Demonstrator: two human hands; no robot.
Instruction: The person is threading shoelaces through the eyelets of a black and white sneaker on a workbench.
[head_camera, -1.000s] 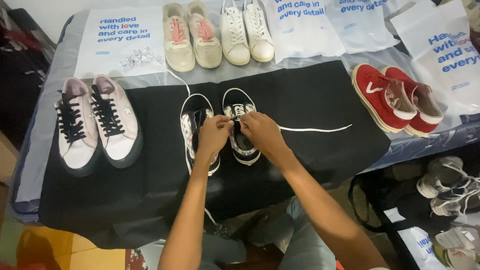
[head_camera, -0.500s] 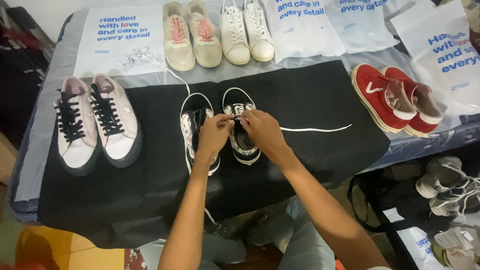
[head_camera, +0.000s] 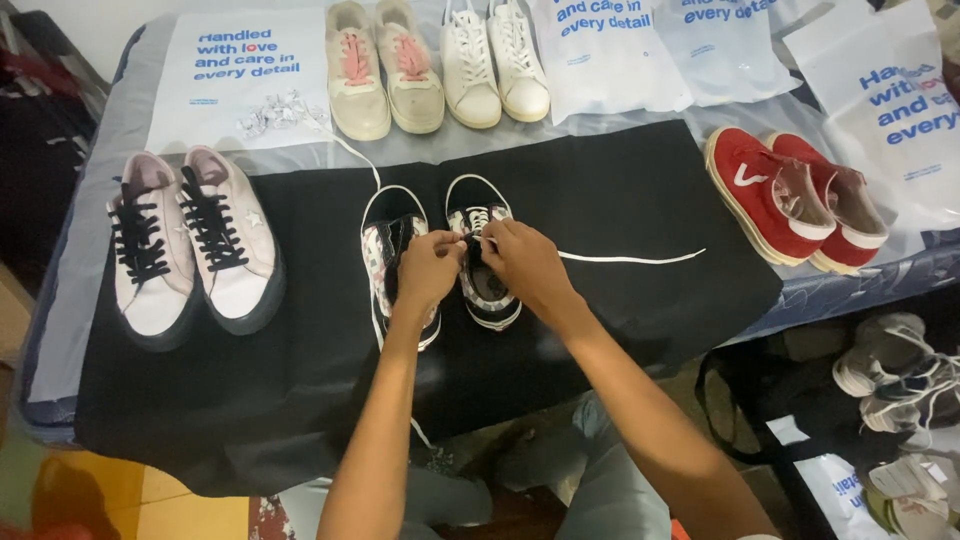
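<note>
hands (head_camera: 480, 265) pinch white lace (head_camera: 630, 258) over patterned sneaker (head_camera: 482, 215).

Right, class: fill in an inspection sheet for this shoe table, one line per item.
Surface: table with a black cloth over its near part.
Job's things: patterned sneaker pair; white lace trails right from the right shoe.
Clutter: pink pair, black laces; red pair; beige pair; white pair; printed white bags.
Grippers: left hand and right hand pinch the lace at the right sneaker.
Cables: nothing seen.
Surroundings: more shoes on floor.
</note>
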